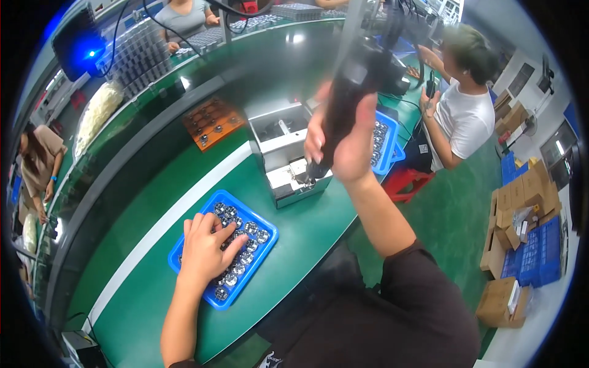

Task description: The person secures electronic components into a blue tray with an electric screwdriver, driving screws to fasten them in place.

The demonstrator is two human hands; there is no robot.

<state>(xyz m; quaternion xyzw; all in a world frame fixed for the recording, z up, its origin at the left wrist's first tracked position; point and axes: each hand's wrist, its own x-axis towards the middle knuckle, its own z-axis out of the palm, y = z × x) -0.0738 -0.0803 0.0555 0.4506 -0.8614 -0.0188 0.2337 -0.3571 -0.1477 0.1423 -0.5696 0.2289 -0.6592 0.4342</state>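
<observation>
My right hand (345, 142) is wrapped round an upright black electric screwdriver (345, 104), which is partly blurred. Its lower tip reaches the front of a white and grey box-shaped machine (281, 147), likely a screw feeder. On the left, my left hand (207, 243) lies over a blue plastic tray (270, 235), thumb and fingers apart and slightly bent. Under and beside those fingers are several small round metallic parts (246, 257). Whether the fingertips touch one of them is hidden.
An orange-brown board (212, 122) with small parts lies behind the green table (300, 230)'s white strip. Another blue tray (386, 144) of parts stands at the right edge. A person in a white shirt (464, 110) works there, near a red stool (408, 184). Cartons (521, 202) stand far right.
</observation>
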